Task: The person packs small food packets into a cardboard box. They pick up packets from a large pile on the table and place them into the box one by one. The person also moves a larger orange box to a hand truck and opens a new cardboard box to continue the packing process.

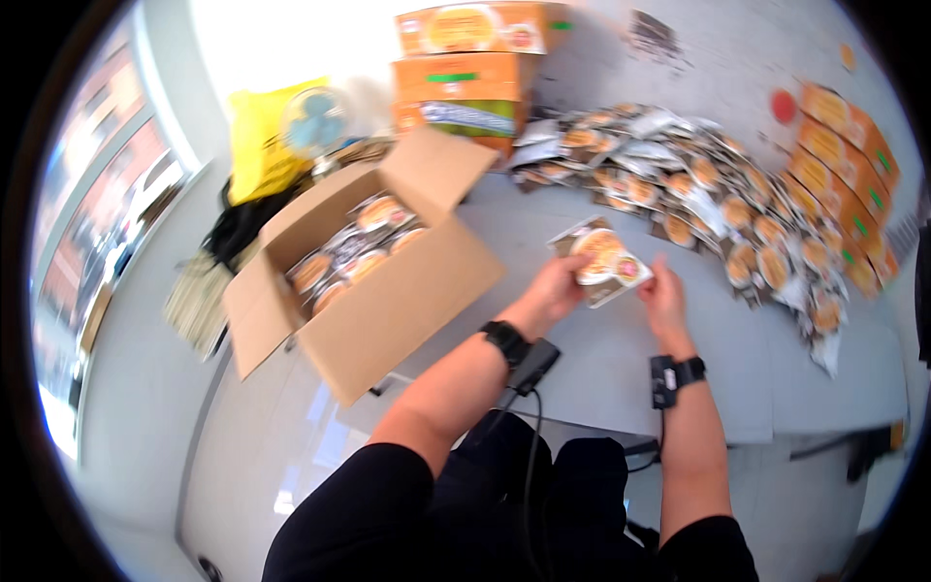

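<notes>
Above the grey table I hold a flat food packet [601,254], brown and white with a round picture of a bowl of food on its front. My left hand [557,287] is closed on the packet's left side, the thumb lying over its face. At the lower right corner my right hand [665,296] pinches the edge with bent fingers. To the left stands an open cardboard carton [407,306] with its flaps folded out. Inside it lie several similar packets [364,260]. A long heap of such packets [693,184] curves along the table's far and right side.
Orange printed boxes [456,73] are stacked behind the carton, and more orange boxes [844,184] stand at the far right. A yellow bag [262,145] and a small fan [315,118] are at the back left. Bundled pale sheets [201,303] sit left of the carton. Cables hang from both wrists.
</notes>
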The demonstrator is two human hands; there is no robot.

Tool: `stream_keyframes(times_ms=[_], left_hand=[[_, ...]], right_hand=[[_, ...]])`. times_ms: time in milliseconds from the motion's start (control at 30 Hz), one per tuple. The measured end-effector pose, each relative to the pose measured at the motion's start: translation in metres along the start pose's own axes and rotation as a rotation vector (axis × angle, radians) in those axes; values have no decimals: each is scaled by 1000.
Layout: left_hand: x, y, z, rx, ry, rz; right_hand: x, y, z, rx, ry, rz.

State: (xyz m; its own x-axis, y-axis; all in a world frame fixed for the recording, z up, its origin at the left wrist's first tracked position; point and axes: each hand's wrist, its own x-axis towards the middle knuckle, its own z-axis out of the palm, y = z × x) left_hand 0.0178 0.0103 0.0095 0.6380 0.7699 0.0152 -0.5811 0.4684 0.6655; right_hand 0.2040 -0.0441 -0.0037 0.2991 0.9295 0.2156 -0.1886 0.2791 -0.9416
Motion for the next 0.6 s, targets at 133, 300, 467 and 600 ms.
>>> stream_keyframes(times_ms=[133, 300, 467, 600], left_hand=[[-25, 32, 33, -18, 44, 34], [-54, 106, 67, -8, 83, 124], [-97, 198, 29, 171, 350, 263], [-127, 272, -45, 271, 667, 358]], right_hand=[[6, 1, -5, 317, 10, 43], [9, 1, -7, 328, 27, 77], [7, -6, -1, 368, 61, 106], [8, -5, -1, 368, 57, 115]])
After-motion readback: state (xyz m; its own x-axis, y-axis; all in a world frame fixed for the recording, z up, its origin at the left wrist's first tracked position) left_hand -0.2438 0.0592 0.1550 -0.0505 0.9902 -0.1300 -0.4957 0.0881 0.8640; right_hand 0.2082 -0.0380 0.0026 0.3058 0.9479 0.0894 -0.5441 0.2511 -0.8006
